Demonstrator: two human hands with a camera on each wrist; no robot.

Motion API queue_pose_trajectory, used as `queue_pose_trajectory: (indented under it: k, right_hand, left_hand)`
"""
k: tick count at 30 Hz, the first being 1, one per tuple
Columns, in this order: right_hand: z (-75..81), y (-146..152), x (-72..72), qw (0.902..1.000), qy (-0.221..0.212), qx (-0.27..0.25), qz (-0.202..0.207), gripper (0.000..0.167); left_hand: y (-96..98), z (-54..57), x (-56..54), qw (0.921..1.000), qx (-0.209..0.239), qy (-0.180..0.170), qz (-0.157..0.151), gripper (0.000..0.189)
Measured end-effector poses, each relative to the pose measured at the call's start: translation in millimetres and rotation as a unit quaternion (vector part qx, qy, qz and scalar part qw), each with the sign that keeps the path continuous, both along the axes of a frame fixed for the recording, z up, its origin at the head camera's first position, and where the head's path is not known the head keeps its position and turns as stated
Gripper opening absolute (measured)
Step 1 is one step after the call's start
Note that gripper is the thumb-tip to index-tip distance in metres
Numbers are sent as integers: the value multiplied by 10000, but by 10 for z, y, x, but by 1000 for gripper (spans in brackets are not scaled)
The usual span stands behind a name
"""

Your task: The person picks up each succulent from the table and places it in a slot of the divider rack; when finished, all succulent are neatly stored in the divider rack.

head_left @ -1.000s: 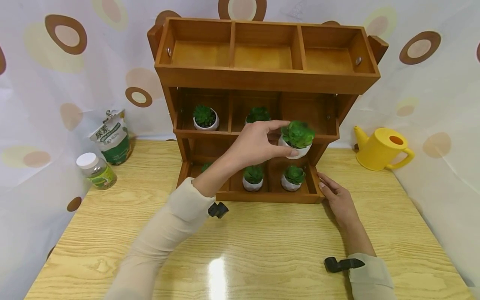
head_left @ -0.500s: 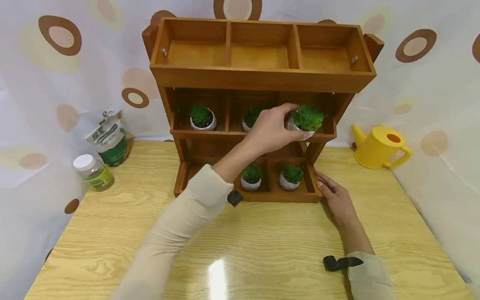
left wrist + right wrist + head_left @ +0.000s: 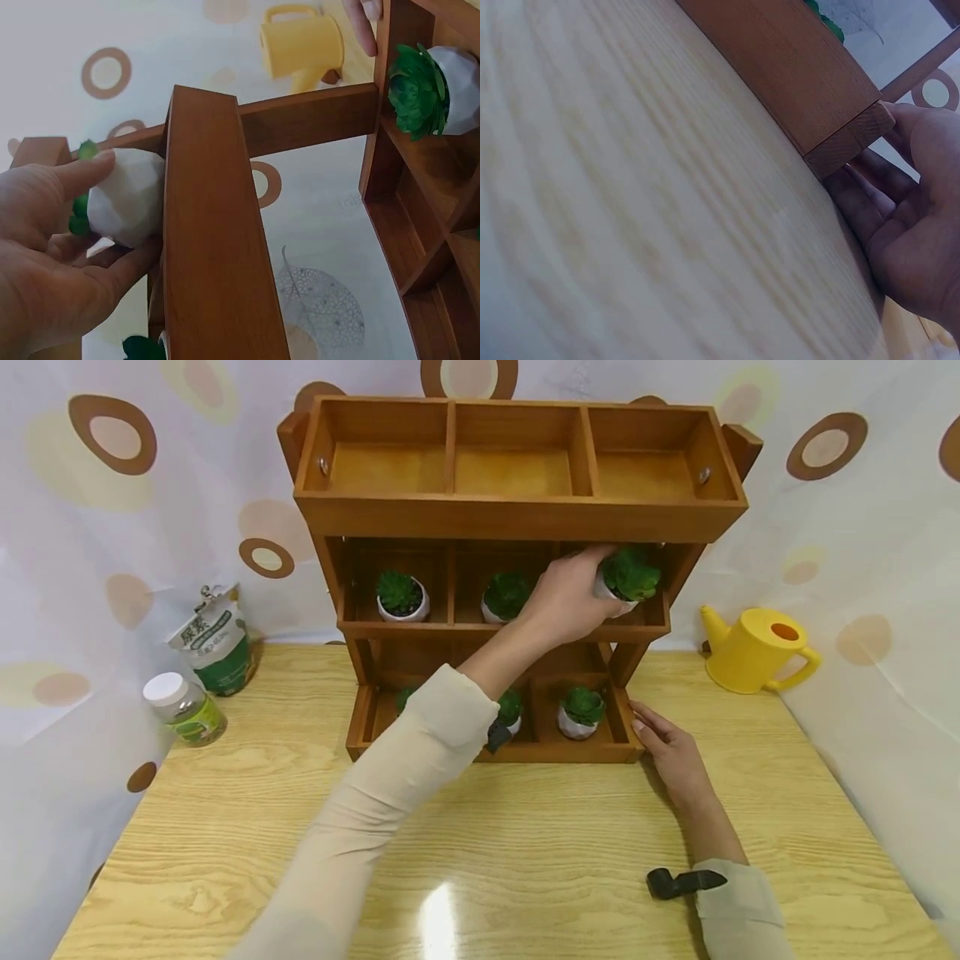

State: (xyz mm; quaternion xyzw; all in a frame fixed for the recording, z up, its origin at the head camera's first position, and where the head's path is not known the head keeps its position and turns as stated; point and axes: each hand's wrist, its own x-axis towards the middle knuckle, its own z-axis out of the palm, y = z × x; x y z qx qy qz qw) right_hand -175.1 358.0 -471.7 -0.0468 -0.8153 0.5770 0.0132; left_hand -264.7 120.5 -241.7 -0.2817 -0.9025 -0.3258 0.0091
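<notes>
My left hand [image 3: 573, 597] grips a small potted succulent [image 3: 632, 578] by its white faceted pot, fingers and thumb around it. The pot is at the right compartment of the middle tier of a brown wooden shelf [image 3: 517, 518]. In the left wrist view, the white pot [image 3: 129, 199] is just behind the tier's front board [image 3: 214, 225]; whether it rests on the bottom is hidden. My right hand [image 3: 678, 764] touches the outer right side of the bottom tier, near the front corner [image 3: 851, 139], its fingers only slightly bent.
Potted succulents stand in the middle tier's left [image 3: 403, 596] and centre [image 3: 505, 597] compartments. Others stand in the bottom tier, one at right [image 3: 581, 712], the rest partly behind my sleeve. A yellow watering can [image 3: 757, 650] is at right; a jar [image 3: 185, 708] and a pouch [image 3: 217, 643] are at left.
My left hand has carried the potted succulent up, rightward and back, from in front of the shelf to the middle tier's right compartment. My right hand stays at the shelf's side.
</notes>
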Motion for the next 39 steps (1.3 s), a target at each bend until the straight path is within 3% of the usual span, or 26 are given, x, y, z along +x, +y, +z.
queue_pose_trajectory:
  k: [13,25,34,39]
  right_hand:
    - [20,-3,-12,9999,-23,67,80,57]
    - [24,-66,-18,10000,-13,-31,35,57]
    - [30,-52,15,9999,-19,-98,-11,55]
    - [32,-43,4,9999,35,-119,19,55]
  left_hand:
    - [178,-65,3,9990,-236,-172,333,72]
    - [255,-151,27,9965,-739,-2,388,66]
    - [237,-153,141,9934,-1096,-76,330,65]
    - [73,-138,278,9956,-898,224,127,80]
